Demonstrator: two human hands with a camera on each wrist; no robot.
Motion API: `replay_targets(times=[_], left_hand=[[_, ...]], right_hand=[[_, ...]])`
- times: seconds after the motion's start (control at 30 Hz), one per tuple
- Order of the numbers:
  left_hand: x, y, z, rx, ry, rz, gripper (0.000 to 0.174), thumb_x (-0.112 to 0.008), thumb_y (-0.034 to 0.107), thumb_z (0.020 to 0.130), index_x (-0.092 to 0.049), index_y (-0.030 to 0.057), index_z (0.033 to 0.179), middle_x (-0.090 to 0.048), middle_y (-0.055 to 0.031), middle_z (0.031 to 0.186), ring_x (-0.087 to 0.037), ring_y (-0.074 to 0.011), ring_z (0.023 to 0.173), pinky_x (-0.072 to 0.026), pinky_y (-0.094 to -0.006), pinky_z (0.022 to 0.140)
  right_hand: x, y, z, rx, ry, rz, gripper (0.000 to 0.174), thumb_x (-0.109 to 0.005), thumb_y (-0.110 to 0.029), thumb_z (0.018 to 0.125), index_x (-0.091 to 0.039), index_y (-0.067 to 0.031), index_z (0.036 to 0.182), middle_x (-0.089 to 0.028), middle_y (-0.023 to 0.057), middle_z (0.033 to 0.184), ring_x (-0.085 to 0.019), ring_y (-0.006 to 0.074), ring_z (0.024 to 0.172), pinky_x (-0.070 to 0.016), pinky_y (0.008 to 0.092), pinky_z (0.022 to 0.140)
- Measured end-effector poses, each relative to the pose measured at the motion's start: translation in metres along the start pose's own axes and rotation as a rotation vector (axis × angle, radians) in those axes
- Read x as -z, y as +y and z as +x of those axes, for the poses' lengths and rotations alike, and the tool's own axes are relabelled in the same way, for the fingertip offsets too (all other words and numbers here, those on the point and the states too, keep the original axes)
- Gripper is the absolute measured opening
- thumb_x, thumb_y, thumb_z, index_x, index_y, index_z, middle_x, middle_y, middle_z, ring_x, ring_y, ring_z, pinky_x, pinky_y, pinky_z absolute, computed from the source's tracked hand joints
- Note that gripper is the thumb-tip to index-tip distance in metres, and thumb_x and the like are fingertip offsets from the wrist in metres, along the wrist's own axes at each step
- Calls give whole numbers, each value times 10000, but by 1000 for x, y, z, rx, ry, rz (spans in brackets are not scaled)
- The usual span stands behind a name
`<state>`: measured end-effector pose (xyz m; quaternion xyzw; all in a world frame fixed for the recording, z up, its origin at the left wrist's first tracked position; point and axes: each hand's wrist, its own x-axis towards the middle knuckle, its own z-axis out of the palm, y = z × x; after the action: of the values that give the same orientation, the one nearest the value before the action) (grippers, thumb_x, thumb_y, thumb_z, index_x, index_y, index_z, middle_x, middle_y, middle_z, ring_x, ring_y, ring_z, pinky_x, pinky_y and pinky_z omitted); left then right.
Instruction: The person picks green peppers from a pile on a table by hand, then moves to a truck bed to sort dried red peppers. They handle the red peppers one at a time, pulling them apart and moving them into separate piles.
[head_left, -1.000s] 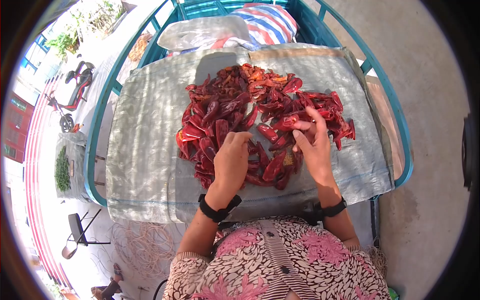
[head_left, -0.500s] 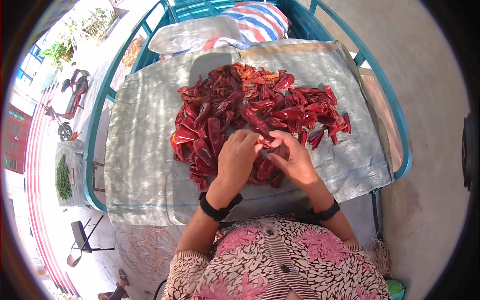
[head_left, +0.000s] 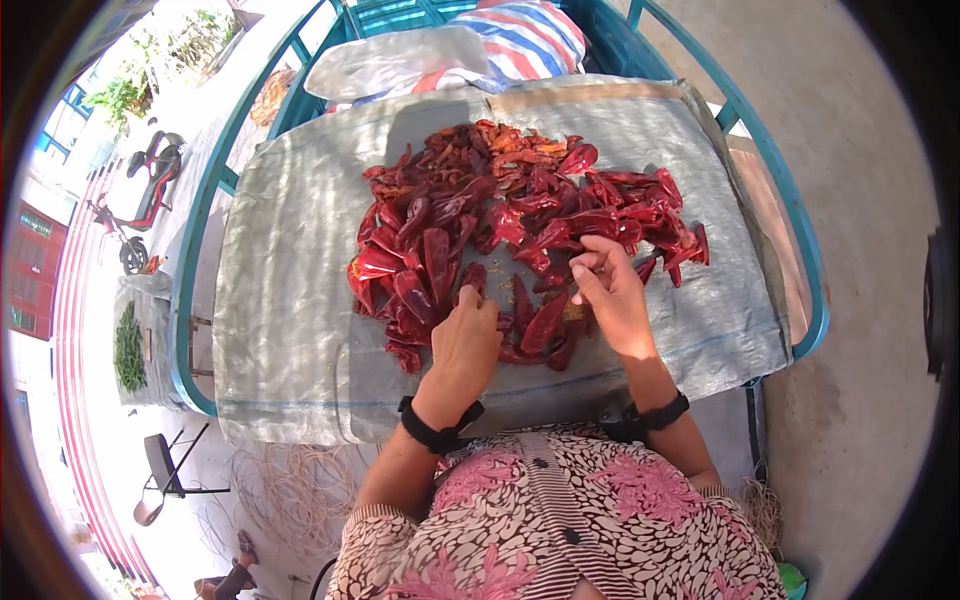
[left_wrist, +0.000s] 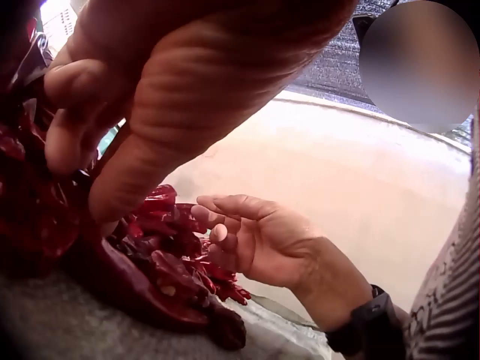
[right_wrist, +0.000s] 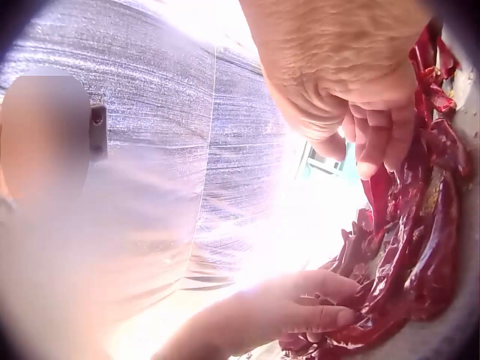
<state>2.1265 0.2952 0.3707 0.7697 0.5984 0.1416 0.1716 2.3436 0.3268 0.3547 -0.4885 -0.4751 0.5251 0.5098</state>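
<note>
Many red peppers point(head_left: 590, 223) lie loose, inside edges of sheet point(head_left: 290, 300); how much is done or left, we cannot tell. Left hand point(head_left: 465, 345) pinches one pepper point(head_left: 473, 276); right hand point(head_left: 617, 305) is open, fingers relaxed.

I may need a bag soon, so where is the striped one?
In the head view, the striped bag lies at the far end of the teal cart, beyond the red peppers, mostly right of the pale bag.
</note>
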Motion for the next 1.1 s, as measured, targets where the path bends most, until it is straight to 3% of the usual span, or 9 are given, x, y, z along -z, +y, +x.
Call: replay_targets(times=[0.1,0.23,0.33,0.43,0.53,0.63,0.83,0.93,1.1], left_hand=[[0,0,3,-26,65,-23,212,-708,131,862,-665,71,1061,-611,-115,1052,-665,-344,911,-528,-441,733],[5,4,5,-92,104,-124,141,-662,123,906,-670,68,1036,-633,-96,1042,-671,-337,884,-528,-427,718],[9,14,8,-144,145,-254,113,-609,134,944,-655,75,1028,-602,-121,968,-673,-331,831,-537,-436,677],[0,17,13,-55,371,-318,157,-604,95,929,-675,91,1069,-592,-121,978,-670,-337,829,-538,-432,674],[-7,5,15,-79,186,-151,220,-607,28,877,-689,111,1064,-560,-127,998,-661,-333,838,-539,-431,673],[-20,-3,17,-190,41,-66,320,-608,3,838,-692,155,1107,-529,-108,994,-652,-305,827,-540,-422,724],[-19,-5,24,-224,136,-38,253,-641,18,812,-704,141,1024,-537,-101,994,-655,-308,833,-539,-430,684],[-9,-1,24,-201,230,-49,219,-671,57,826,-692,137,1029,-571,-82,993,-661,-302,852,-534,-430,668],[7,10,15,-172,131,-138,205,-712,122,854,-679,133,1057,-593,-68,1019,-665,-295,877,-529,-420,664]], right_hand=[[0,-2,-6,-80,-177,-315,387,-706,-110,927,-594,-51,1294,-644,49,1070,-616,89,806,-534,270,717],[-20,-27,-21,94,-317,-507,415,-742,-125,888,-612,-62,1277,-682,93,1074,-658,169,840,-537,317,769],[-15,-11,-13,400,-363,-512,436,-729,-114,899,-598,-71,1313,-679,85,1099,-658,146,871,-535,308,788],[-7,-14,-11,35,-194,-448,435,-706,-88,921,-582,-59,1337,-681,75,1100,-650,111,900,-534,281,786],[-4,-23,-8,34,-25,3,444,-695,-81,938,-558,-41,1358,-651,91,1171,-630,88,882,-525,250,756],[-2,-31,-10,97,122,-200,474,-665,-65,956,-504,-27,1400,-562,110,1272,-601,71,827,-510,232,712],[4,-12,-15,63,6,-94,297,-700,-88,932,-634,-36,1218,-642,41,1037,-584,92,739,-502,240,674],[-1,-24,-22,176,-119,-461,308,-718,-102,924,-641,-78,1221,-646,52,1077,-590,106,722,-508,258,666],[-13,-17,-21,285,-250,-538,240,-706,-128,932,-651,-85,1161,-689,99,918,-685,263,791,-545,341,705]])
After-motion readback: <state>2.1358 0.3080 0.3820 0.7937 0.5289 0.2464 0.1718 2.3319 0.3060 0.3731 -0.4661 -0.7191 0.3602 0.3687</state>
